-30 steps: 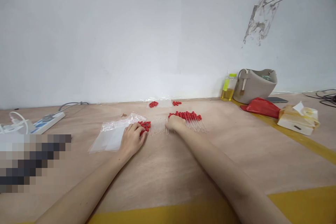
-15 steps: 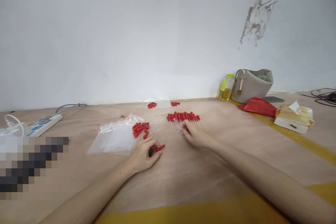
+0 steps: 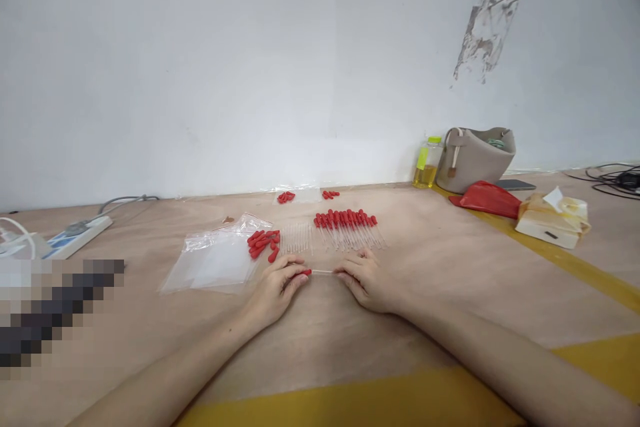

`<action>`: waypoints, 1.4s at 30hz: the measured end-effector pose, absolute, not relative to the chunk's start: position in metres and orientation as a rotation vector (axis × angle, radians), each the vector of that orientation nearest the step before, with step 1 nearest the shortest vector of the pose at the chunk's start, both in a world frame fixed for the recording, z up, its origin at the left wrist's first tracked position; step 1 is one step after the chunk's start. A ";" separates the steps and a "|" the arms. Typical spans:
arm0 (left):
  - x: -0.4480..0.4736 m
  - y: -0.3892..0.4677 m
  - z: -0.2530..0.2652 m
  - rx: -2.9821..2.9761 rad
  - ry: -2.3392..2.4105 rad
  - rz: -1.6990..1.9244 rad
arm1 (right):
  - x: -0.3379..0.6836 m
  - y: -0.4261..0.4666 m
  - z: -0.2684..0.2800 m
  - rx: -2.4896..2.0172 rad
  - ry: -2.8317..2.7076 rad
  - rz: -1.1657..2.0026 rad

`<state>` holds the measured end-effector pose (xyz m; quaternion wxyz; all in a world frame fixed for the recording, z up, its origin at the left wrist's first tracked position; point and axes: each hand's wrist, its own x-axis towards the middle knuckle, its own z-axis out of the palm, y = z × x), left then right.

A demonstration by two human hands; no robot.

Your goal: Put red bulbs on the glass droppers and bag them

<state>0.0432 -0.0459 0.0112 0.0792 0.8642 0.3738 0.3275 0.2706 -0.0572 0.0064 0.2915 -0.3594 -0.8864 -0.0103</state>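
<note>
My left hand (image 3: pixel 280 287) pinches a red rubber dropper bulb (image 3: pixel 307 272), its open end facing right. My right hand (image 3: pixel 367 280) is closed on a thin clear dropper tube (image 3: pixel 324 272). The tube lies level between the hands, its left end at the bulb's mouth; I cannot tell how far in it sits. Beyond my left hand lies a pile of loose red bulbs (image 3: pixel 260 242). A row of bare clear tubes (image 3: pixel 296 238) is beside that pile. Farther right, several droppers with red bulbs (image 3: pixel 347 220) lie side by side, beyond my right hand.
Clear zip bags (image 3: pixel 215 260) lie left of the loose bulbs. Small bags with red bulbs (image 3: pixel 286 197) are by the wall. A power strip (image 3: pixel 77 237) is far left. To the right stand a bottle (image 3: pixel 426 163), a grey bag (image 3: pixel 475 160), red plastic (image 3: pixel 485 200) and a tissue pack (image 3: pixel 553 220).
My right hand has come back from the row of finished droppers toward my left hand, now with a tube. The bulb in my left hand has turned level and meets the tube.
</note>
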 end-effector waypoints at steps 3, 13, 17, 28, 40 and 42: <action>0.046 -0.048 0.014 2.550 1.062 1.021 | 0.271 -0.058 0.005 -0.971 -2.377 0.011; 0.046 -0.053 0.008 2.398 1.113 0.914 | 0.272 -0.060 0.008 -0.970 -2.349 0.209; 0.045 -0.053 0.002 2.397 1.050 0.868 | 0.274 -0.058 0.008 -0.962 -2.385 0.226; 0.046 -0.054 0.003 2.407 1.084 0.776 | 0.267 -0.060 0.004 -0.977 -2.393 -0.145; 0.046 -0.055 0.006 2.547 1.065 0.711 | 0.255 -0.063 0.006 -0.960 -2.433 -0.168; 0.046 -0.054 0.006 2.553 1.063 0.738 | 0.254 -0.062 0.006 -0.963 -2.424 -0.148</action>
